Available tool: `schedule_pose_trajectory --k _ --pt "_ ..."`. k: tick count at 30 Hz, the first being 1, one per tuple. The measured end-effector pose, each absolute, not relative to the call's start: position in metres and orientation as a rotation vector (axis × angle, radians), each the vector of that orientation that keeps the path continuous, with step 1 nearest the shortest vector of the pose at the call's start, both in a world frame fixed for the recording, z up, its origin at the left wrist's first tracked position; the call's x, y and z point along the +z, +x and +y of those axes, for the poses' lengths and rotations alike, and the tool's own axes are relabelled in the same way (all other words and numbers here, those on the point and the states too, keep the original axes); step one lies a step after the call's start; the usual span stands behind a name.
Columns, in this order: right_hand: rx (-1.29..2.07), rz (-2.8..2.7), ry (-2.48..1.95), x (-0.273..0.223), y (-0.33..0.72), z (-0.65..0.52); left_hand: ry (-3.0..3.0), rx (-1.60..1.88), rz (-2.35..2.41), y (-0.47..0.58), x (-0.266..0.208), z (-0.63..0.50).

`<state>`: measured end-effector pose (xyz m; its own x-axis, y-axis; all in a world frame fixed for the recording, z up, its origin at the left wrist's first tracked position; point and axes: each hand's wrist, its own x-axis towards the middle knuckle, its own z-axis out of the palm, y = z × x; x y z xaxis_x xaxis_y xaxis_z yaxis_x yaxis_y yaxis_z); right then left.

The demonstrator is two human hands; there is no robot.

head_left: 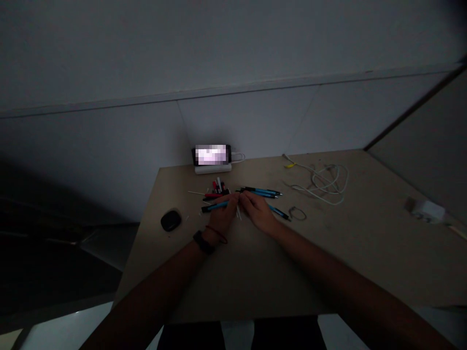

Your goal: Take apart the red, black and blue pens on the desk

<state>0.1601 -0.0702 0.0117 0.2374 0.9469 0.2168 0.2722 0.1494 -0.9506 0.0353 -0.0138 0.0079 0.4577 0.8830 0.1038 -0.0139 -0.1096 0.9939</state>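
My left hand [225, 214] is closed around a blue and black pen [218, 205], whose black end sticks out to the left. Fingertips of my right hand [258, 212] meet those of the left at the pen's other end; they are pinched, and what is between them is too small and dark to make out. Several more blue and black pens [262, 192] lie just beyond the right hand, and another blue pen [279, 212] shows beside it. Thin white sticks [239, 213] lie between my hands. Red, black and white pen parts [219, 186] are heaped behind the left hand.
A lit phone [211, 155] leans at the wall on a white bar [213, 169]. A rounded black case [170, 220] sits left. A tangled white cable [324, 181] and a small loop [298, 214] lie right. A white adapter [430, 212] is at the right side.
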Motion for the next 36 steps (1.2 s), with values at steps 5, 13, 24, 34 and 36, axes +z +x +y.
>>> schedule_pose_trajectory --k 5,13,24,34,36 --pt "1.127 -0.914 -1.162 0.006 0.164 -0.065 1.593 0.928 0.746 0.033 0.011 -0.017" --pt "1.342 -0.812 -1.041 0.008 0.172 -0.063 1.542 0.887 0.655 0.032 0.01 -0.019" --pt "1.396 -0.814 -0.947 0.014 0.176 -0.063 1.457 0.869 0.624 0.033 0.021 -0.023" --pt "1.358 -0.762 -0.937 0.011 0.175 -0.061 1.356 0.944 0.633 0.035 0.013 -0.023" --pt "1.333 -0.733 -0.947 0.01 0.174 -0.06 1.365 0.934 0.62 0.036 0.013 -0.023"
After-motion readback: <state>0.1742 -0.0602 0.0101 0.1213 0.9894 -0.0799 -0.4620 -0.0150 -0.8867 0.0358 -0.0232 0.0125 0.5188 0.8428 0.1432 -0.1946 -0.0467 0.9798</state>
